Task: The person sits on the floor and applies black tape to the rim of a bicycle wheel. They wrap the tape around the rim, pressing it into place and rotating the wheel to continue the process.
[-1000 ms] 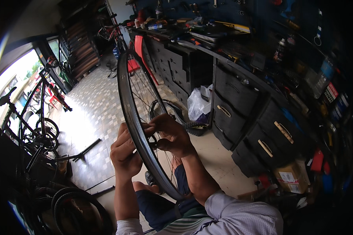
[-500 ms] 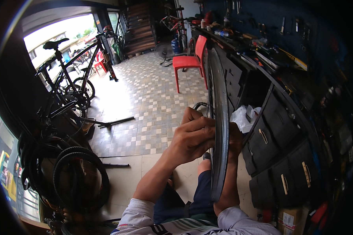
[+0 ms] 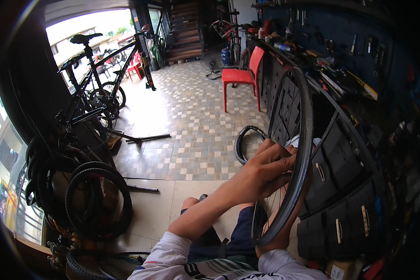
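A bicycle wheel with a dark rim and thin spokes is held upright in front of me, slightly tilted. My left hand is closed at the middle of the wheel, on its left side, with its fingers bent among the spokes near the hub. Exactly what the fingertips pinch there is hidden. On the far side of the rim is my right hand, mostly covered by the wheel; its fingers do not show clearly. Just beyond the wheel, a knobbly tyre lies on the tiled floor.
A red chair stands ahead, beside a cluttered workbench with dark drawers below. At left, a bicycle is propped on a stand, and several tyres are piled near me. Tools hang on the right wall.
The wheel and both hands have shifted right, and the wheel has turned so its spokes show more. The whole view has swung a little left, and more of the floor tyre shows.
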A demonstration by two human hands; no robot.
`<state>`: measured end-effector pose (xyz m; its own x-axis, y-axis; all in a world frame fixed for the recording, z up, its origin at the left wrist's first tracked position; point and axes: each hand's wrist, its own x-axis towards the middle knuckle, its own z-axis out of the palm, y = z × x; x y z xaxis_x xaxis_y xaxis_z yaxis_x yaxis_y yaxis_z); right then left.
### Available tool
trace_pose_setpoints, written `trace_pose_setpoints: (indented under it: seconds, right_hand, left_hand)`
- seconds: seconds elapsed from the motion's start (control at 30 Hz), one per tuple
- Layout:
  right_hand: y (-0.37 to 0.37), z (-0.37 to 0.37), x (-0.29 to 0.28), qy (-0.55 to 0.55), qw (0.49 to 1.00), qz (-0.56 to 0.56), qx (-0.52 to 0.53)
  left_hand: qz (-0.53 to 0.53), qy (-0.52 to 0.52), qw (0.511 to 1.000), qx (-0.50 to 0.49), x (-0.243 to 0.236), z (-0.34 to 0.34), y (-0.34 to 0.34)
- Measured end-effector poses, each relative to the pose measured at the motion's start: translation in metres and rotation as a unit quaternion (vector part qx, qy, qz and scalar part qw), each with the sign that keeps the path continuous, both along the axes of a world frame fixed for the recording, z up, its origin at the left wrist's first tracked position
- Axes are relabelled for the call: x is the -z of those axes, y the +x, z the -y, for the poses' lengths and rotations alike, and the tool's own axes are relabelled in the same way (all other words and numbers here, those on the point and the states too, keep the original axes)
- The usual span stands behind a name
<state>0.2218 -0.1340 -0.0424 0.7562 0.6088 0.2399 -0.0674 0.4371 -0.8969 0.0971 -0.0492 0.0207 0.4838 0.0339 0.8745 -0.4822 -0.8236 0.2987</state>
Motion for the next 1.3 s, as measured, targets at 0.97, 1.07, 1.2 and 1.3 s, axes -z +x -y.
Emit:
trace_pose_setpoints:
  seconds: [0.97,1.07,1.2,1.3]
  right_hand:
    - [0.009,-0.005,0.049,0.115,0.99,0.006,-0.078]
    - [0.012,-0.002,0.04,0.146,0.977,-0.116,-0.102]
    - [-0.002,0.016,-0.018,0.044,0.979,-0.067,-0.187]
    - [0.02,0.01,0.017,0.083,0.971,-0.024,-0.222]
  left_hand:
    - [0.096,-0.025,0.985,-0.14,0.02,0.026,0.01]
    - [-0.018,-0.032,0.999,0.031,0.003,0.011,-0.001]
    - [-0.126,0.023,0.98,0.151,-0.021,-0.019,-0.011]
    - [-0.13,0.089,0.974,0.162,-0.029,-0.025,-0.007]
